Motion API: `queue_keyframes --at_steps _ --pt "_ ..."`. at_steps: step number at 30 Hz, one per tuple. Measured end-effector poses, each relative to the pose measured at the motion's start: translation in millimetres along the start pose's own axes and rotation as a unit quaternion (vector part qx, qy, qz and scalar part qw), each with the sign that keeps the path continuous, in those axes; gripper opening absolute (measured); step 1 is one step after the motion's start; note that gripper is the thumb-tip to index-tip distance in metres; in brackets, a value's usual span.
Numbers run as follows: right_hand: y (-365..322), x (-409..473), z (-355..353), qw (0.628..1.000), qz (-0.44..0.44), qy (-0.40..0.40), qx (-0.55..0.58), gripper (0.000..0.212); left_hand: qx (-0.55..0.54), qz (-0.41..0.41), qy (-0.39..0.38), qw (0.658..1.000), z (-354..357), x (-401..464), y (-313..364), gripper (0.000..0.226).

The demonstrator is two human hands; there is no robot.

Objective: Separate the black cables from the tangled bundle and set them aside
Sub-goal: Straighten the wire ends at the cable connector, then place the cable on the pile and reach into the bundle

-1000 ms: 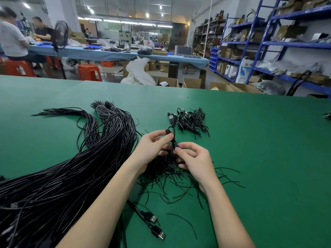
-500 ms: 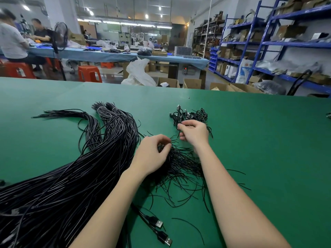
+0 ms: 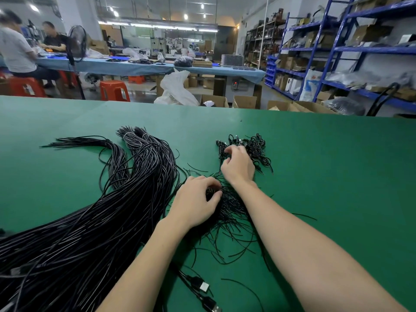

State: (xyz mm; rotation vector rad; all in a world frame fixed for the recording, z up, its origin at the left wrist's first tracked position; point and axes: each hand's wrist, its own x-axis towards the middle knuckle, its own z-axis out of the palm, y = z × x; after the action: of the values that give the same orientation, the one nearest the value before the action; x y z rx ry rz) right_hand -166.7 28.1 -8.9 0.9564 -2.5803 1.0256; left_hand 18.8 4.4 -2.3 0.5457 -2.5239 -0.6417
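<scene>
A tangled bundle of thin black wires (image 3: 234, 212) lies in the middle of the green table (image 3: 326, 176). My left hand (image 3: 198, 201) rests on its near-left side, fingers curled and pinching strands at the top of the tangle. My right hand (image 3: 237, 165) reaches past it to a smaller pile of short black cables (image 3: 256, 146) set farther back; its fingers curl over the pile's left edge, and what they hold is hidden. A thick sheaf of long black cables (image 3: 94, 221) sweeps across the left of the table.
Two USB plugs (image 3: 207, 293) lie by the near edge between my forearms. Loose wire offcuts (image 3: 304, 216) are scattered to the right. Beyond the table stand cardboard boxes (image 3: 245, 101), a white bag (image 3: 175, 88), blue shelving (image 3: 337, 50) and seated people (image 3: 18, 52) at another bench.
My right hand left the tangle and carried a cable forward to the small far pile, where it now sits. My left hand stayed on the tangle, curling over its top.
</scene>
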Motion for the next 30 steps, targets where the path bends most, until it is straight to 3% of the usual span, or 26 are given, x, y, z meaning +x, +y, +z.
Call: queue_keyframes --at_steps 3,6,11,16,22,27,30 --pt "-7 0 3 0.982 -0.121 -0.12 -0.076 0.038 0.005 -0.002 -0.004 1.0 0 0 1 0.023" --pt "-7 4 5 0.955 -0.106 -0.22 -0.17 0.048 0.007 -0.002 -0.008 1.0 0 -1 1 0.023" --pt "-2 15 2 0.96 -0.036 -0.226 -0.163 0.066 0.011 -0.003 -0.007 1.0 1 -2 1 0.023" --pt "-3 19 -1 0.954 -0.008 -0.261 -0.145 0.067 0.02 0.001 -0.008 1.0 2 -3 2 0.022" --pt "-6 5 -17 0.978 -0.007 -0.206 -0.033 0.057 0.022 -0.002 -0.008 1.0 0 -2 5 0.021" --pt "-15 -26 -62 0.972 0.019 -0.118 0.202 0.02 0.029 0.003 -0.008 1.0 -5 -2 8 0.019" --pt "-15 -64 -77 0.968 0.019 -0.063 0.243 0.013 0.048 0.011 -0.003 0.999 -9 0 8 0.019"
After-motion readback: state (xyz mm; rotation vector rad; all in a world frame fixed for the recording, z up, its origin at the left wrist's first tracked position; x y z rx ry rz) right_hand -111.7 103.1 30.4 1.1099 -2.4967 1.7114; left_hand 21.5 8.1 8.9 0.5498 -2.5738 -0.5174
